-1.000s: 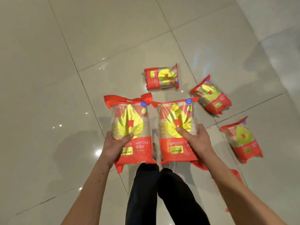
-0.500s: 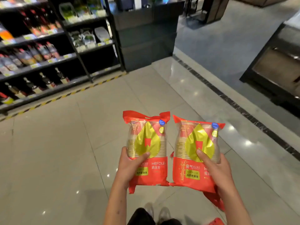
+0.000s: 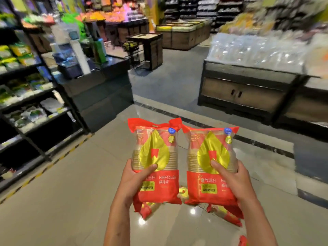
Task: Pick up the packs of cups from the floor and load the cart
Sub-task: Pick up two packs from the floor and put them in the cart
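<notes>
I hold two red packs of cups with gold leaf prints side by side in front of me. My left hand (image 3: 134,180) grips the left pack of cups (image 3: 156,157) from its left side, thumb across the front. My right hand (image 3: 230,178) grips the right pack of cups (image 3: 211,160) from its right side, thumb on the gold print. Below them, parts of other red packs (image 3: 230,219) lie on the floor, mostly hidden. No cart is in view.
A dark shelf rack (image 3: 26,96) with goods stands at the left, a dark counter (image 3: 99,93) behind it. A wooden display stand (image 3: 248,91) with bagged goods fills the right. The tiled floor (image 3: 62,183) lies between, with a dark strip across it.
My view has swung up from the floor to the shop aisle. Both packs have come up with my hands, which keep the same hold. The packs on the floor have dropped almost out of view.
</notes>
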A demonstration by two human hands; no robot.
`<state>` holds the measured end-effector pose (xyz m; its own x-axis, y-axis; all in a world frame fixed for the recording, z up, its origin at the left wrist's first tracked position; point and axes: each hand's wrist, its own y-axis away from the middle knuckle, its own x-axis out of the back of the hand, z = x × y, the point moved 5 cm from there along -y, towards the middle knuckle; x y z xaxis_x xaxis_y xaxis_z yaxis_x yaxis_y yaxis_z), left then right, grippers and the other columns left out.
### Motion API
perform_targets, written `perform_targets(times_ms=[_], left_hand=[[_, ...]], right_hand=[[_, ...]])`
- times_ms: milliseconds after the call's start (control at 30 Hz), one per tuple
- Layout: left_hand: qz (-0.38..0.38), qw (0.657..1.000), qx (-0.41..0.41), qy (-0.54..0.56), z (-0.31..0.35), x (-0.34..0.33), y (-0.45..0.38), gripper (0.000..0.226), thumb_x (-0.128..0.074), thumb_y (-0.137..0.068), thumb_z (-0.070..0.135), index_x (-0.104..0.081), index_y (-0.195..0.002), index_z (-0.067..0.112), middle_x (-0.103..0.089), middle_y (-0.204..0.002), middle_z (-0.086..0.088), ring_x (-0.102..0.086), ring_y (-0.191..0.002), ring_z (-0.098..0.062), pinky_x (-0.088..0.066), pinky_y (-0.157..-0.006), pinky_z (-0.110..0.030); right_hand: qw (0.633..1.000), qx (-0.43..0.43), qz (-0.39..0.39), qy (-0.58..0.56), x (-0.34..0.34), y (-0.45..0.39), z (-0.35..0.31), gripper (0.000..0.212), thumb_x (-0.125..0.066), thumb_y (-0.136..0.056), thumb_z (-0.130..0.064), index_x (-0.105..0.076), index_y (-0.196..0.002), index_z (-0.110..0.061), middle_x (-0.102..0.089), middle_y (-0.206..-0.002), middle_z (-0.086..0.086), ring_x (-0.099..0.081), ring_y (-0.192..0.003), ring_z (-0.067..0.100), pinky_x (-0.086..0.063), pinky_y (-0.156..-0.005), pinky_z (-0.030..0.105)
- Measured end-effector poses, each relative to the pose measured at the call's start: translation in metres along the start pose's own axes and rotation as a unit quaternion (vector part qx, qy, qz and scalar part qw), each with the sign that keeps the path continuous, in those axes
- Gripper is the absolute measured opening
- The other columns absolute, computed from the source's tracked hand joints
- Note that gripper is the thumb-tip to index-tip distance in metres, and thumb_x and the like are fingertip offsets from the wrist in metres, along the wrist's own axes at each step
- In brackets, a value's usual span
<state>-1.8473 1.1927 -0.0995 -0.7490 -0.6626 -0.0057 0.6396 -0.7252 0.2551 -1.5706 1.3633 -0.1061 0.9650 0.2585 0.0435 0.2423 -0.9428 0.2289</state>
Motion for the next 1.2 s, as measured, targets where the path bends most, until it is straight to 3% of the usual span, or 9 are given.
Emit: perform_targets(times_ms=[167,300,400,533,667,800,933,1100,1200], left_hand=[[-0.127,0.99,-0.011,-0.053,0.009,-0.013,0.004,0.057,-0.091,-0.072,0.023,-0.062,-0.121,0.02,-0.078,-0.106,-0.009,-0.077,-0.092,-0.03,-0.064,-0.075,-0.046],[-0.225,0.971,-0.009,-0.083,-0.003,-0.043,0.028,0.077,-0.093,-0.05,0.038,-0.066,-0.118,0.014,-0.079,-0.101,-0.013,-0.078,-0.085,-0.031,-0.064,-0.066,-0.041],[-0.304,0.948,-0.009,-0.095,-0.011,-0.082,0.068,0.075,-0.091,-0.05,0.034,-0.064,-0.116,0.01,-0.079,-0.096,-0.015,-0.078,-0.075,-0.026,-0.061,-0.056,-0.034],[-0.414,0.904,-0.007,-0.107,-0.029,-0.139,0.141,0.079,-0.093,-0.05,0.042,-0.062,-0.117,0.016,-0.079,-0.101,-0.011,-0.078,-0.087,-0.029,-0.063,-0.071,-0.044],[-0.51,0.851,0.004,-0.12,-0.052,-0.187,0.232,0.07,-0.095,-0.061,0.031,-0.061,-0.122,0.021,-0.077,-0.11,-0.013,-0.076,-0.096,-0.038,-0.059,-0.084,-0.062],[-0.567,0.811,-0.021,-0.144,-0.074,-0.225,0.337,0.065,-0.094,-0.064,0.026,-0.062,-0.12,0.018,-0.078,-0.108,-0.012,-0.077,-0.092,-0.034,-0.062,-0.078,-0.056],[-0.594,0.781,-0.059,-0.182,-0.104,-0.254,0.451,0.051,-0.092,-0.071,0.021,-0.062,-0.113,0.019,-0.078,-0.098,-0.006,-0.078,-0.078,-0.021,-0.061,-0.06,-0.034],[-0.655,0.719,-0.06,-0.225,-0.151,-0.285,0.576,0.063,-0.094,-0.063,0.039,-0.063,-0.115,0.023,-0.078,-0.1,-0.002,-0.078,-0.081,-0.018,-0.062,-0.068,-0.038],[-0.683,0.689,-0.053,-0.237,-0.171,-0.309,0.648,0.074,-0.095,-0.051,0.05,-0.064,-0.113,0.025,-0.079,-0.1,-0.004,-0.078,-0.087,-0.024,-0.063,-0.078,-0.052]], right_hand=[[0.989,-0.002,0.143,-0.031,0.029,0.076,0.018,0.049,-0.092,-0.065,-0.035,-0.067,-0.103,-0.018,-0.079,-0.092,0.003,-0.077,-0.076,0.015,-0.058,-0.057,0.031],[0.967,-0.009,0.251,-0.041,0.061,0.154,0.038,0.042,-0.091,-0.07,-0.028,-0.066,-0.101,-0.014,-0.077,-0.089,0.006,-0.07,-0.064,0.005,-0.053,-0.052,0.026],[0.941,-0.006,0.332,-0.066,0.097,0.227,0.049,0.039,-0.091,-0.072,-0.023,-0.066,-0.1,-0.013,-0.076,-0.089,0.003,-0.07,-0.064,0.002,-0.053,-0.053,0.018],[0.899,-0.003,0.426,-0.101,0.15,0.331,0.071,0.05,-0.094,-0.066,-0.032,-0.066,-0.104,-0.015,-0.079,-0.094,0.004,-0.077,-0.084,0.022,-0.063,-0.076,0.045],[0.853,0.013,0.501,-0.145,0.194,0.436,0.09,0.051,-0.093,-0.067,-0.028,-0.064,-0.107,-0.015,-0.079,-0.092,0.002,-0.078,-0.08,0.025,-0.063,-0.071,0.043],[0.811,0.023,0.559,-0.172,0.237,0.546,0.123,0.056,-0.095,-0.063,-0.031,-0.065,-0.108,-0.017,-0.079,-0.097,0.005,-0.077,-0.086,0.03,-0.061,-0.081,0.057],[0.759,0.027,0.62,-0.195,0.275,0.667,0.162,0.053,-0.093,-0.065,-0.028,-0.066,-0.11,-0.016,-0.079,-0.097,0.006,-0.078,-0.084,0.03,-0.062,-0.079,0.057],[0.701,0.032,0.68,-0.214,0.31,0.798,0.202,0.05,-0.09,-0.071,-0.022,-0.067,-0.115,-0.016,-0.08,-0.098,0.005,-0.078,-0.083,0.026,-0.064,-0.069,0.044],[0.654,0.017,0.726,-0.211,0.333,0.862,0.222,0.06,-0.093,-0.063,-0.035,-0.066,-0.115,-0.021,-0.079,-0.1,0.003,-0.078,-0.082,0.024,-0.064,-0.07,0.046]])
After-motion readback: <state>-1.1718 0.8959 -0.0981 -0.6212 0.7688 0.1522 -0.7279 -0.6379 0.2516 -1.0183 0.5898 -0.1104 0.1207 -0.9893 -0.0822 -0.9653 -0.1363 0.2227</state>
